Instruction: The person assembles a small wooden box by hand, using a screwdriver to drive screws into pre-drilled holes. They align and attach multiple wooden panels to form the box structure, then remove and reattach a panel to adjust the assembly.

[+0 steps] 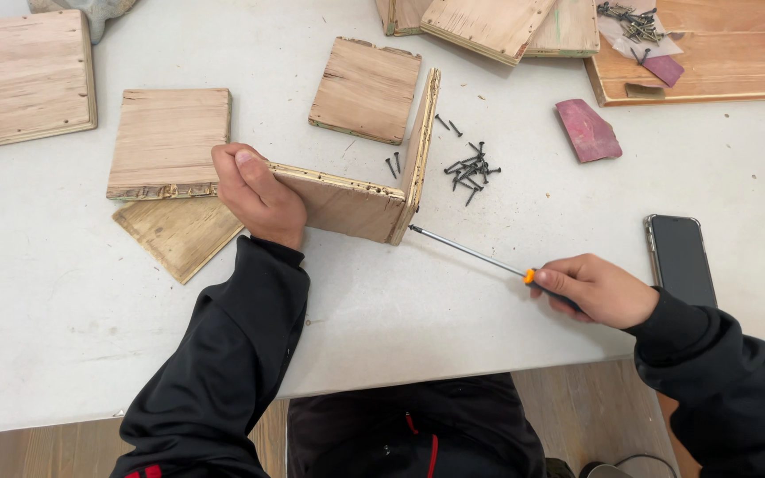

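Note:
Two plywood boards (347, 202) stand on edge on the white table (453, 301), joined at a right angle at their right corner. My left hand (258, 195) grips the left end of the nearer board. My right hand (597, 289) holds a screwdriver (475, 251) with an orange and black handle. Its long metal shaft points left and up, and the tip touches the outer face of the corner joint, low down. A small pile of black screws (469, 168) lies just right of the upright board.
Several loose plywood squares (168, 140) lie at the left and back. A red sanding block (587, 129) and a dark phone (680, 258) lie at the right. More screws on a plastic bag (632, 25) rest on a large board at the back right.

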